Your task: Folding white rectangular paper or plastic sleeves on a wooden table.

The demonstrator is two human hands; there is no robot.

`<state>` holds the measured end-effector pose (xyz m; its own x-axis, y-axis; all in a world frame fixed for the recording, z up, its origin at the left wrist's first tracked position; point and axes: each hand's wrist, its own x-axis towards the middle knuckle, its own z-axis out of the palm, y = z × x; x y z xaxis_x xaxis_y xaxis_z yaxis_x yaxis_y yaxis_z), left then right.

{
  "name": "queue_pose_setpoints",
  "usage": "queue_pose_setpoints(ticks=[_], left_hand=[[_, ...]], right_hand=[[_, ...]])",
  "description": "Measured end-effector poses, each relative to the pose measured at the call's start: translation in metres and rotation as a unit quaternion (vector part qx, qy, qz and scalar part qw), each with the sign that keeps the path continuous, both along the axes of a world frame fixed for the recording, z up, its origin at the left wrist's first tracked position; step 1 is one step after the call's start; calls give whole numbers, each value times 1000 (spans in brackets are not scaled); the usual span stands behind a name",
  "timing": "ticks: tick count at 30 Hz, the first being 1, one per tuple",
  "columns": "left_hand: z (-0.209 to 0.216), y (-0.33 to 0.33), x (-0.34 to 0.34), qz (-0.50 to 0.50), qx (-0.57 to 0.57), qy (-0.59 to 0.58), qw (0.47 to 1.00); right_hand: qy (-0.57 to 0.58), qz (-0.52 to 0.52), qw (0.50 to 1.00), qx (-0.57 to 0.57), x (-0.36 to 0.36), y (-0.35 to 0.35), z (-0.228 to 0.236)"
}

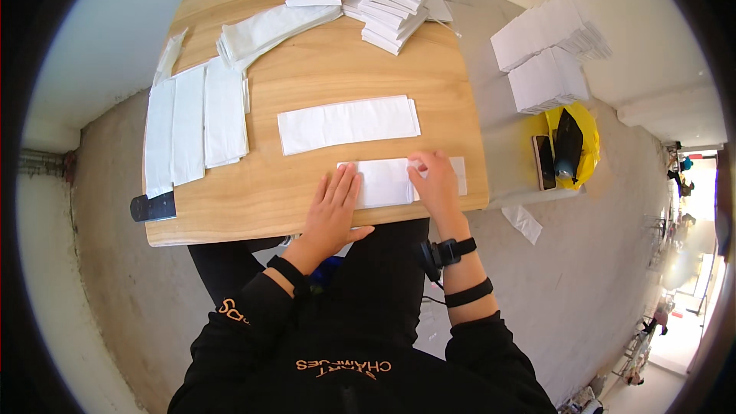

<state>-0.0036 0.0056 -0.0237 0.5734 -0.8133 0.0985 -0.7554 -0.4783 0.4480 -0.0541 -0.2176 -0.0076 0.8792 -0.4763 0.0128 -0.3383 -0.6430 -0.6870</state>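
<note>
A flat white paper packet (386, 183) lies near the front edge of the wooden table, with a paler, see-through strip (459, 175) sticking out at its right end. My left hand (331, 207) rests flat on the packet's left end, fingers stretched and thumb spread. At the packet's right edge, the thumb and forefinger of my right hand (437, 184) come together in a pinch over the paper; the fingertips partly hide what they grip. Just beyond lies a long white folded strip (349, 124), one layer showing under another, with neither hand on it.
Rows of white strips (189, 126) cover the table's (307, 215) left side, above a dark phone-like device (153, 207). White sleeves (268, 33) and stacked white cards (395, 4) lie at the back. To the right are more white stacks (548, 80), a yellow bag (589, 146) and a phone (543, 162).
</note>
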Motion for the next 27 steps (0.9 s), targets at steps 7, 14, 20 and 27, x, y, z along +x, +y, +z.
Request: queue_pose_setpoints(ticks=[7, 14, 20, 27], left_hand=[[-8, 14, 62, 122, -125, -23, 984], [-12, 37, 100, 152, -31, -58, 986], [-10, 32, 99, 170, -43, -65, 982], [-22, 32, 110, 219, -90, -70, 969]], right_hand=[[-67, 38, 986, -149, 59, -41, -16], [50, 171, 936, -303, 77, -49, -8], [17, 130, 960, -249, 75, -52, -11], [-100, 51, 990, -91, 69, -47, 2]])
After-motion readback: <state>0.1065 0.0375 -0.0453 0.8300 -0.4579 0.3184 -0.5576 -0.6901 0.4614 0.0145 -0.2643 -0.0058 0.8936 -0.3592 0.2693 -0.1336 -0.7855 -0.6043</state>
